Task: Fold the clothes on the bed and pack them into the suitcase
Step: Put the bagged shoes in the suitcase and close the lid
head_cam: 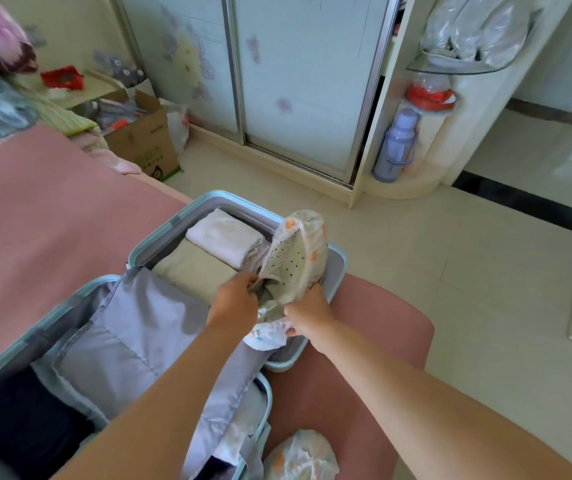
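A light blue suitcase [160, 237] lies open on the pink bed [52, 216]. Its far half holds a folded white garment [222, 233] and a folded beige one [191, 268]. A grey lining flap [132, 337] covers the near half, with dark clothes [25, 424] beside it. Over the far half, both hands hold a pale shoe with a perforated sole [289, 268], partly wrapped in a thin printed cover [308, 223]. My left hand [234, 299] grips the shoe's heel end. My right hand [308, 318] pinches the cover's loose edge.
A second printed bundle [300, 457] lies on the pink stool [374, 341] at the bottom. A cardboard box [142, 140] stands by the bed. Sliding wardrobe doors [295, 81] and a shelf with a purple flask [395, 143] stand behind. Tiled floor [468, 271] spreads to the right.
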A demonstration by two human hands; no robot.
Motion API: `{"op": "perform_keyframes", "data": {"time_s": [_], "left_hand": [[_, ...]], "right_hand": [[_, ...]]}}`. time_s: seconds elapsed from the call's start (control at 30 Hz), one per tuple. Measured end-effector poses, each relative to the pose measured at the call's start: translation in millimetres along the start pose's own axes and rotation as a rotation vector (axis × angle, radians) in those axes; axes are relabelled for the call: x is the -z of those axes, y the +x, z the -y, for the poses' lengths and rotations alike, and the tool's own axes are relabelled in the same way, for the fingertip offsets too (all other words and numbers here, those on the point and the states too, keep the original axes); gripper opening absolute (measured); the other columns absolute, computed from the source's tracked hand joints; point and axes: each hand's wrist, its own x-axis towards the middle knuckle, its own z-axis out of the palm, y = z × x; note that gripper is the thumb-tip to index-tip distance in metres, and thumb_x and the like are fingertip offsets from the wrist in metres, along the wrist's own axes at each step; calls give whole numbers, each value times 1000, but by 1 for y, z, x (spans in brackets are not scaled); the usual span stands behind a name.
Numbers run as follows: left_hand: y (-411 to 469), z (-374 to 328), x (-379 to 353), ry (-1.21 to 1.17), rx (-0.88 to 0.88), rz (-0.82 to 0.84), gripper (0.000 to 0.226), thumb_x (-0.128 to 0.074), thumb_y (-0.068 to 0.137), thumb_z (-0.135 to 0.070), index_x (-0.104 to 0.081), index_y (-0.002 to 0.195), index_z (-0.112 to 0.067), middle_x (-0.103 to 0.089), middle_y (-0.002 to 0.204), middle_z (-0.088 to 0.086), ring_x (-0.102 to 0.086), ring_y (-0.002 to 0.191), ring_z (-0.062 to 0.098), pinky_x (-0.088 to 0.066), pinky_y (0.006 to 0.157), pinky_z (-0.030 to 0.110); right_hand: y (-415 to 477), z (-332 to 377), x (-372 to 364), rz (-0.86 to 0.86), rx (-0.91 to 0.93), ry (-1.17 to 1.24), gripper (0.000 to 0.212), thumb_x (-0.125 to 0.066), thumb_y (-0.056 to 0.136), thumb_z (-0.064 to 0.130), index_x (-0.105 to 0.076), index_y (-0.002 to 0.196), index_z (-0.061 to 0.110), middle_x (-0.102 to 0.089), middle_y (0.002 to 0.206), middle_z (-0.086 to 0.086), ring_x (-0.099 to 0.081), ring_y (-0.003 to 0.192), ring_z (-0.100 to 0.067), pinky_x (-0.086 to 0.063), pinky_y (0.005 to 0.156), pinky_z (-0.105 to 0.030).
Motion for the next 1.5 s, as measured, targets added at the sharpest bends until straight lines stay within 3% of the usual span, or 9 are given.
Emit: {"op": "perform_keyframes", "data": {"time_s": [0.17,0.3,0.4,0.53,0.63,0.83,1.07,1.23,1.5], "left_hand": [[52,43,4,94,56,2,36,-40,88,-1,-60,107,-25,-61,90,2,-54,73,19,-38,53,27],[82,55,-23,168,57,115,32,-43,88,0,-59,104,-23,-62,94,5,-57,78,23,-44,62,31],[90,63,-48,246,15,215,28,-45,90,1,-58,108,-16,-65,102,8,-58,85,24,-46,70,34],[94,73,-70,163,-11,325,26,-52,92,-9,-60,116,-14,-68,108,5,-61,95,23,-44,76,29],[95,72,-75,156,-18,470,16,-58,88,-21,-68,101,-19,-71,96,2,-64,90,21,-52,80,37],[79,65,-69,144,-26,579,31,-50,97,-29,-60,126,-28,-66,117,-1,-61,97,17,-46,77,28],[-18,51,-59,36,-145,127,26,-52,92,-16,-62,113,-28,-57,106,-9,-56,98,14,-46,86,27],[-103,60,-63,80,-210,140,19,-53,90,-14,-64,104,-23,-67,91,-6,-62,85,18,-50,77,32],[-202,119,-95,289,-154,580,49,-44,99,-13,-42,147,-21,-56,138,2,-55,123,21,-43,100,28]], "right_hand": [[37,9,-34,98,115,-315,66,-64,75,20,-40,137,21,-60,118,-8,-63,104,-27,-60,85,-47],[65,8,-35,-5,293,-862,91,-58,92,34,1,160,23,-8,164,-11,-22,147,-36,-34,115,-48],[80,8,-33,147,452,-1220,89,-57,95,19,1,161,32,11,168,-8,-3,154,-33,-22,121,-49],[104,3,-32,320,475,-1481,83,-58,96,28,-6,160,37,7,169,-5,5,155,-28,-10,124,-53],[111,6,-19,343,454,-1608,56,-52,95,32,-40,150,29,-23,163,-5,-18,151,-26,-20,118,-55],[101,-10,-6,343,439,-1490,55,-46,99,29,-36,154,26,-16,166,0,-5,154,-20,-17,119,-50],[26,-47,27,-29,781,-1046,30,-55,91,14,-62,119,20,-54,121,-1,-52,112,-24,-45,93,-36],[-46,-117,50,21,500,-948,17,-52,91,25,-55,107,28,-48,113,7,-58,102,-21,-48,84,-37],[-101,-227,29,188,140,-1031,102,-70,87,38,0,159,23,-22,155,-8,-25,143,-28,-35,113,-35]]}}
